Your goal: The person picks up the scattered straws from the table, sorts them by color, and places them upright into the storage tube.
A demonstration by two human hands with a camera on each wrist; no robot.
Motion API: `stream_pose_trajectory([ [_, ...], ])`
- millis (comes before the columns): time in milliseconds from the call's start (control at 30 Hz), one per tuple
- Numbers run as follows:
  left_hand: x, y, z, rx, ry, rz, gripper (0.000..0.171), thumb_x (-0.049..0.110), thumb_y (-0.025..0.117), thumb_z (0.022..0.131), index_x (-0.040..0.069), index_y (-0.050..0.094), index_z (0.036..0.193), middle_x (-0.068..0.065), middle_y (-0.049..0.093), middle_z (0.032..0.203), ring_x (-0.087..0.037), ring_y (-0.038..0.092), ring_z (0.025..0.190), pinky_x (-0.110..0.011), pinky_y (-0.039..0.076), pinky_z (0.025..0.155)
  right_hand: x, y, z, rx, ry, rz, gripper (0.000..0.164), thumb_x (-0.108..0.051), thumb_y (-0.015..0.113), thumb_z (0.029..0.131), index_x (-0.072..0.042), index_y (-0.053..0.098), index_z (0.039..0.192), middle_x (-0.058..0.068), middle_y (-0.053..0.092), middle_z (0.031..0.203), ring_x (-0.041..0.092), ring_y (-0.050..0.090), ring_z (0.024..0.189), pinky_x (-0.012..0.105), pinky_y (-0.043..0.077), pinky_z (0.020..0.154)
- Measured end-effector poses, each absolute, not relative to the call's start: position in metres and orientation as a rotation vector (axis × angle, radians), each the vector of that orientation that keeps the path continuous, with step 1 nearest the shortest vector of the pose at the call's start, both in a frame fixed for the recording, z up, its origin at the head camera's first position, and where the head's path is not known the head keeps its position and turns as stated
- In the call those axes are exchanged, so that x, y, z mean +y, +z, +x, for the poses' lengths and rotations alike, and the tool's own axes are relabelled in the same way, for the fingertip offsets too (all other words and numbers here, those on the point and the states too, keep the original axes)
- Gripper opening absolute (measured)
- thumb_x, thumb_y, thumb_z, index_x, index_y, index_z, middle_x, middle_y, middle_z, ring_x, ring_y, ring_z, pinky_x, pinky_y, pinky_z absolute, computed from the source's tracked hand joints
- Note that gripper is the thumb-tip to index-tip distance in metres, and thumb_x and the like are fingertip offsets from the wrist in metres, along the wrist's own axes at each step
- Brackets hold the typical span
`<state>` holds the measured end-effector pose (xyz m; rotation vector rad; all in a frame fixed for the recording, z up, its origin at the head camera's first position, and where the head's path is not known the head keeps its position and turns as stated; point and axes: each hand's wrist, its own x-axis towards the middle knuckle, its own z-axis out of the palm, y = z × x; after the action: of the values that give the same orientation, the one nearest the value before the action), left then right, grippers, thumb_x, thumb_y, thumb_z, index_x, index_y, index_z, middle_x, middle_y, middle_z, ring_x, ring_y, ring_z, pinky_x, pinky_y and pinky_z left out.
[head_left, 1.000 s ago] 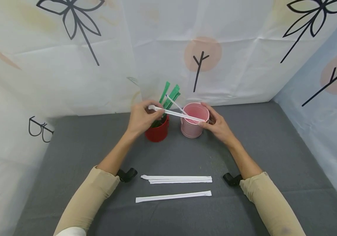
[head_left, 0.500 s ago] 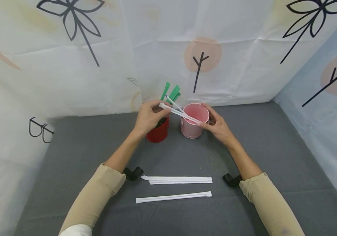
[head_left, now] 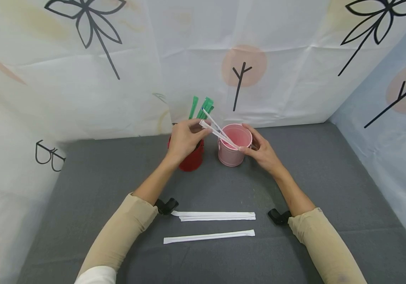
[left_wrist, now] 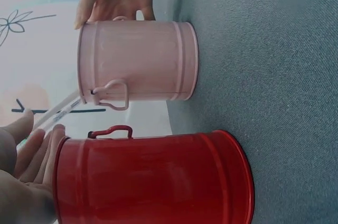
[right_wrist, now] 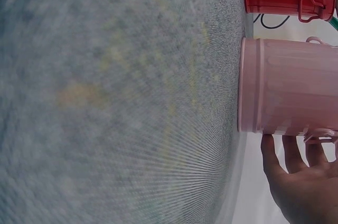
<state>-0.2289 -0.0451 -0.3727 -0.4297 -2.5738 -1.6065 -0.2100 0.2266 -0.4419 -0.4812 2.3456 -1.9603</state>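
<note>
1. White-wrapped straw (head_left: 220, 136) slants down from the left hand (head_left: 185, 140) to the near rim of the pink bucket (head_left: 232, 158); whether its lower end is inside, I cannot tell.
2. Beside it, a slim white stick (head_left: 211, 118) with a blue tip leans out of that bucket's mouth.
3. Just left stands a red bucket (head_left: 191, 161), partly covered by the left hand, with green strips (head_left: 206, 105) rising behind.
4. Nearer the body lie grouped white straws (head_left: 217, 216) and a single straw (head_left: 208, 236).
5. Left grip: thumb and fingers pinch the upper end of the slanting straw.
6. Right hand (head_left: 264, 153): grip spread wide, curved round the pink bucket's right side, thumb at the near rim.
7. Both arms reach forward in rolled beige sleeves (head_left: 117, 232).
8. Grey tabletop (head_left: 224, 185) meets a pale backdrop (head_left: 188, 59) with leaf and twig drawings.
</note>
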Motion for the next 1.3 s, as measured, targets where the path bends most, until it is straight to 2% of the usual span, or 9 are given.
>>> stream_pose_trajectory([
  [233, -0.058, -0.366, -0.222, -2.601, -1.679, -0.399, 0.036, 0.024, 0.080, 0.086, 0.012, 0.072, 0.118, -0.003, 0.074, 0.106, -0.013, 0.072, 0.093, -0.034, 0.055, 0.085, 0.226, -0.442, -0.210, 2.368, -1.943, -0.472, 0.076, 0.000, 0.067, 0.091, -0.019, 0.033, 0.156, 0.006, 0.036, 0.157, 0.028, 0.038, 0.140, 0.051, 0.031, 0.111],
  [400, -0.074, -0.366, -0.211, -2.510, -1.728, -0.449, 0.029, 0.019, 0.078, 0.087, 0.013, 0.072, 0.115, -0.002, 0.072, 0.107, -0.014, 0.071, 0.091, -0.033, 0.055, 0.082, 0.225, -0.441, -0.211, 2.367, -1.930, -0.475, 0.075, -0.002, 0.067, 0.092, -0.021, 0.033, 0.156, 0.005, 0.036, 0.157, 0.027, 0.037, 0.141, 0.052, 0.030, 0.112],
  [567, -0.088, -0.367, -0.200, -2.406, -1.739, -0.557, 0.028, 0.011, 0.078, 0.086, 0.005, 0.072, 0.112, -0.007, 0.073, 0.104, -0.016, 0.070, 0.088, -0.029, 0.056, 0.078, 0.227, -0.440, -0.210, 2.344, -1.935, -0.489, 0.075, -0.001, 0.066, 0.092, -0.021, 0.032, 0.156, 0.007, 0.037, 0.155, 0.027, 0.037, 0.140, 0.051, 0.030, 0.111],
  [667, -0.093, -0.369, -0.192, -2.402, -1.705, -0.594, 0.029, 0.011, 0.078, 0.086, 0.003, 0.071, 0.113, -0.005, 0.073, 0.102, -0.014, 0.070, 0.086, -0.026, 0.056, 0.076, 0.228, -0.440, -0.210, 2.338, -1.937, -0.494, 0.074, -0.001, 0.065, 0.093, -0.020, 0.032, 0.156, 0.008, 0.037, 0.155, 0.028, 0.038, 0.139, 0.050, 0.031, 0.111],
  [967, -0.103, -0.379, -0.166, -2.438, -1.588, -0.710, 0.027, 0.012, 0.078, 0.086, 0.009, 0.072, 0.113, 0.001, 0.074, 0.097, -0.008, 0.069, 0.078, -0.028, 0.057, 0.070, 0.224, -0.439, -0.209, 2.299, -1.942, -0.492, 0.075, -0.002, 0.063, 0.094, -0.018, 0.027, 0.158, 0.011, 0.033, 0.157, 0.029, 0.035, 0.140, 0.047, 0.029, 0.111],
  [1167, -0.114, -0.394, -0.148, -2.519, -1.588, -0.766, 0.031, 0.010, 0.080, 0.085, 0.012, 0.073, 0.114, -0.003, 0.074, 0.100, -0.008, 0.070, 0.083, -0.026, 0.057, 0.076, 0.224, -0.439, -0.208, 2.305, -1.942, -0.493, 0.074, -0.002, 0.062, 0.094, -0.018, 0.027, 0.158, 0.010, 0.031, 0.157, 0.028, 0.033, 0.141, 0.047, 0.028, 0.112],
  [1300, -0.121, -0.404, -0.138, -2.561, -1.585, -0.763, 0.036, 0.009, 0.082, 0.081, 0.012, 0.072, 0.116, -0.002, 0.074, 0.097, -0.011, 0.069, 0.081, -0.029, 0.057, 0.076, 0.225, -0.439, -0.208, 2.301, -1.942, -0.490, 0.074, -0.003, 0.062, 0.094, -0.019, 0.027, 0.157, 0.010, 0.032, 0.156, 0.027, 0.034, 0.140, 0.046, 0.029, 0.112],
])
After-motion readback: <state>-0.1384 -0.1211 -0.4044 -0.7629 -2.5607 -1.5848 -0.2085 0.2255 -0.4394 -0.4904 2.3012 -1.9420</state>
